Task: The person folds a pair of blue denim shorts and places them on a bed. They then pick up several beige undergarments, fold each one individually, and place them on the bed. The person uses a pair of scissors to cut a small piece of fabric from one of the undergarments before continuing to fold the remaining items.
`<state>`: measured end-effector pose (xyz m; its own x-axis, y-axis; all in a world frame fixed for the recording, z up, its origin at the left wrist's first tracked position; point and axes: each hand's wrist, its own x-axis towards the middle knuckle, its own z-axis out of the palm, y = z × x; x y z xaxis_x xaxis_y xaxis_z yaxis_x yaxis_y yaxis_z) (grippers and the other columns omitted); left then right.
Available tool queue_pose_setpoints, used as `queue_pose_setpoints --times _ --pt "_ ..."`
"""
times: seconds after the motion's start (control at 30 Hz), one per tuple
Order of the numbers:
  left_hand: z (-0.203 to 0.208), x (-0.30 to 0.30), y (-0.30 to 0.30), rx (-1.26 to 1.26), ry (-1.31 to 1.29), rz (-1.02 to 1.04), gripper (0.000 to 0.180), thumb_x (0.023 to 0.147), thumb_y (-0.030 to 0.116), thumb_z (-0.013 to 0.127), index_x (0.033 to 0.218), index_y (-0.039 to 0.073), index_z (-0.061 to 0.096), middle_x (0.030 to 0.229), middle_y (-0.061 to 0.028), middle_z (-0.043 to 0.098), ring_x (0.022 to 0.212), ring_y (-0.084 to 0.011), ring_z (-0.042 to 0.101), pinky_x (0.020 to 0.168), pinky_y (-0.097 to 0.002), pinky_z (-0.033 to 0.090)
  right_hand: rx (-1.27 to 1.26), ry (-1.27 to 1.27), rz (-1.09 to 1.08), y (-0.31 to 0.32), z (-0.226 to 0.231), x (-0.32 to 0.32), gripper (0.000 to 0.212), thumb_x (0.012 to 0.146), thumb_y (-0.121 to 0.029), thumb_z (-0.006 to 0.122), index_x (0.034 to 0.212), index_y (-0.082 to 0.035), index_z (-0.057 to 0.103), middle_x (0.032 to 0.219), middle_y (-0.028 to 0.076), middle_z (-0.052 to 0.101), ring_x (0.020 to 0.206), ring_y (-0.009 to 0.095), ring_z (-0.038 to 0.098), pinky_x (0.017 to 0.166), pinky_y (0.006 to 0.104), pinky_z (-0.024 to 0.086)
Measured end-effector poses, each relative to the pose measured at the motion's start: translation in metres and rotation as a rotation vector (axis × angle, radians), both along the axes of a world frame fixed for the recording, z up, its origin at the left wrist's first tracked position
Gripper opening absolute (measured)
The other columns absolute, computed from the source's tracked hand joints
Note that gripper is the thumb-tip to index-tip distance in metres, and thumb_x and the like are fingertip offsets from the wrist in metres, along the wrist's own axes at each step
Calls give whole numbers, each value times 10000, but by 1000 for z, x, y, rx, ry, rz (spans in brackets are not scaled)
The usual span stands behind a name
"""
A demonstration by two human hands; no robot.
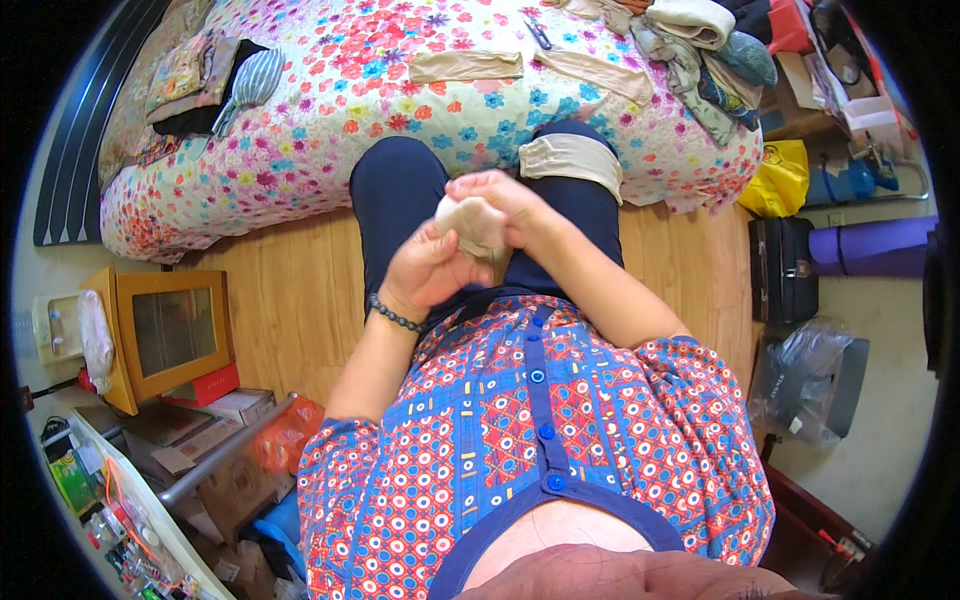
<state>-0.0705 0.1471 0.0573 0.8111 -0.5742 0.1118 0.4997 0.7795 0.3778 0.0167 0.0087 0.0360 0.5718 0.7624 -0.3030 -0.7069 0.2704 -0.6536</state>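
Note:
Above my lap, a small piece of cream cloth [470, 224] is held bunched between my hands. The fingers of my left hand [432, 268] are closed on its lower left side, and a dark bead bracelet circles that wrist. My right hand [508, 205] pinches the cloth from the upper right. A folded beige cloth band [570, 166] lies across my right knee. Beyond my knees, on the bed, are a flat beige cloth strip [465, 67] and another beige strip [596, 77]. Near them rests a small pair of dark-handled scissors [540, 36].
The bed wears a flowered cover [330, 100]. Folded clothes [190, 85] sit at its left, and a clothes pile [710, 75] at its right. A wooden cabinet [175, 330] stands at left. On the right are a yellow bag [778, 178], a black case [785, 270] and a purple roll [870, 245].

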Motion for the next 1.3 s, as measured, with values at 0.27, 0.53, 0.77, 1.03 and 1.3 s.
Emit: queue_pose_setpoints --times 0.27,0.53,0.77,1.03,1.3 --pt "1 -2 -27 -160 230 89 804 850 615 392 1430 94 197 1488 -118 187 1373 -342 144 997 -725 111 615 208 64 3 -63 -20 404 955 -367 385 1257 -131 511 1305 19 503 1210 178 449 1016 320 357" --pt "-2 1 -28 -112 160 56 802 848 623 388 1421 87 221 1456 -143 262 1357 -330 207 1008 -709 140 -25 312 -103 -9 -24 -23 468 935 -453 402 1258 -129 500 1307 44 496 1176 196 492 996 338 391" --pt "-2 6 -26 76 116 142 806 840 629 398 1418 96 220 1433 -126 313 1330 -303 282 1026 -661 192 -30 -33 -135 -27 -11 -12 252 877 -261 588 1044 -74 610 993 39 636 866 130 621 775 261 504" --pt "-17 11 -24 562 -178 171 763 863 554 459 1423 105 203 1398 -65 356 1303 -223 339 1046 -461 295 -709 -905 -276 -59 28 -5 292 898 -301 551 782 -38 605 676 -1 572 615 106 535 549 257 415" --pt "-2 5 -28 570 -45 321 618 932 417 428 1419 82 246 1357 -81 414 1149 -220 515 810 -338 537 15 -73 -870 -80 -3 13 147 929 -171 502 927 -44 577 828 42 615 739 143 596 700 294 496"
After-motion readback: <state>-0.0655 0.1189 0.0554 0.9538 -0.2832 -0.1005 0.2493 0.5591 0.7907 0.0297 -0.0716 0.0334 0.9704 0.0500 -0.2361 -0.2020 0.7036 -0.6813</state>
